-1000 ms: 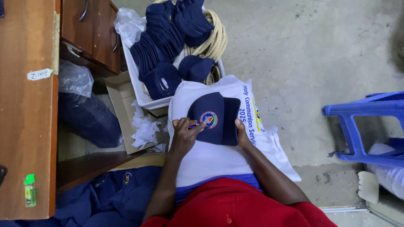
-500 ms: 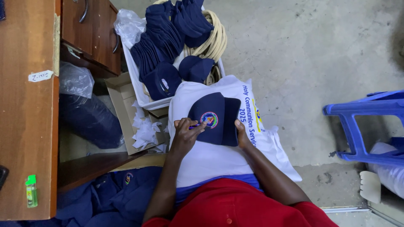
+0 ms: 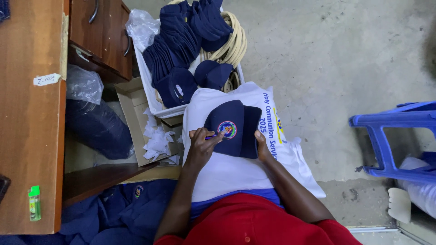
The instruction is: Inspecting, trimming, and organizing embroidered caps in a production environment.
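A navy cap (image 3: 234,129) was held flat on a white cloth (image 3: 227,170) spread over the lap, its round badge (image 3: 227,129) turned up. The cap's far edge was gripped by the right hand (image 3: 262,147), thumb on top of the brim side. A small blue tool (image 3: 210,136) was pinched in the left hand (image 3: 202,145), fingers curled around it, and its tip was set just beside the badge; what kind of tool it was could not be told. Beyond both hands, a white tub (image 3: 152,97) was seen piled with more navy caps (image 3: 181,41), a coil of pale rope (image 3: 234,43) tucked behind it. Out past the left hand, a cardboard box (image 3: 131,109) with white scraps (image 3: 156,140) was seen, then a wooden desk (image 3: 27,122) with a green lighter (image 3: 34,203) on it. Well off beyond the right hand, a blue plastic stool (image 3: 395,136) was seen on the concrete floor (image 3: 331,54).
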